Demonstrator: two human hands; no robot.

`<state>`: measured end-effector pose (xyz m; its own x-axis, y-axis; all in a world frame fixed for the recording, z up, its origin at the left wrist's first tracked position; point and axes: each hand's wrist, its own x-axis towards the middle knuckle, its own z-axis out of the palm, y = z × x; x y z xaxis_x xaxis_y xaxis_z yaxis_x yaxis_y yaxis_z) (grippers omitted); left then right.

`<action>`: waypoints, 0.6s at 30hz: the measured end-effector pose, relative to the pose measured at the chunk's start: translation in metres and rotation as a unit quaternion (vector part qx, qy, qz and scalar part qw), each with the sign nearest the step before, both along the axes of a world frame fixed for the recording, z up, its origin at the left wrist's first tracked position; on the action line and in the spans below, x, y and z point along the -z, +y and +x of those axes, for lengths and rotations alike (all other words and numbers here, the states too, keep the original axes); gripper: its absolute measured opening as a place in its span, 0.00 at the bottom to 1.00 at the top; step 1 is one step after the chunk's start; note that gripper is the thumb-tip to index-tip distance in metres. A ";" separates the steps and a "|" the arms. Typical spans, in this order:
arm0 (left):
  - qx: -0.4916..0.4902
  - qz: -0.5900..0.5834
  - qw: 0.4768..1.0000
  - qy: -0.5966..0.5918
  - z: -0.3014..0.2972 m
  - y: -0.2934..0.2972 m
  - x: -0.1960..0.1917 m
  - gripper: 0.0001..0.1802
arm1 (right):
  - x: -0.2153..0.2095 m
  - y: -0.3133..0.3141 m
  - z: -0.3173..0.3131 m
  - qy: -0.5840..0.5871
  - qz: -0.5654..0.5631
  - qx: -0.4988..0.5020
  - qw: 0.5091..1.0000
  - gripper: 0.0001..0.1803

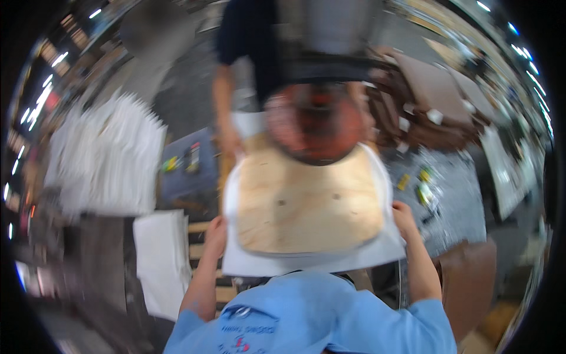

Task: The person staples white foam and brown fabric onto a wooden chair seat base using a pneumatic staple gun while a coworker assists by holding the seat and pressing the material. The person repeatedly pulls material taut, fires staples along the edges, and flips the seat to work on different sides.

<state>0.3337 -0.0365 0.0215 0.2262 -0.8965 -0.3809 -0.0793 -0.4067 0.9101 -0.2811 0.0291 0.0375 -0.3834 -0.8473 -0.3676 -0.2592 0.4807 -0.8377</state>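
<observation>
Workshop | left hand (216,231), right hand (403,216): fingers closed on white pad (306,261) under plywood seat (306,203)

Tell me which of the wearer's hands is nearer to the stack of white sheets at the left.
Left. The left hand grips the left edge of the white foam pad under the plywood board, beside the white sheets; the right hand holds the pad's far right edge.

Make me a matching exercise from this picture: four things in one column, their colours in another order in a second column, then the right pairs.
Things:
1. plywood panel
2. sheet under the panel, held at its edges by the left hand and right hand
3. person's shirt
4. stack of boards at upper right

Colours:
A. brown
B. light blue
C. pale wood
D. white

Pairs: 1-C, 2-D, 3-B, 4-A
</observation>
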 end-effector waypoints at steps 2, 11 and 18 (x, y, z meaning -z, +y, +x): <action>0.004 -0.018 0.996 -0.091 0.000 0.014 0.006 0.21 | 0.000 -0.007 0.017 0.192 -0.035 -0.061 0.979 0.12; 0.110 -0.136 0.835 -0.521 -0.068 0.032 -0.009 0.11 | -0.008 0.010 0.080 0.451 -0.141 -0.071 0.879 0.08; 0.265 -0.219 0.761 -0.551 -0.097 0.013 -0.034 0.07 | 0.010 0.010 0.053 0.264 -0.093 0.080 0.957 0.09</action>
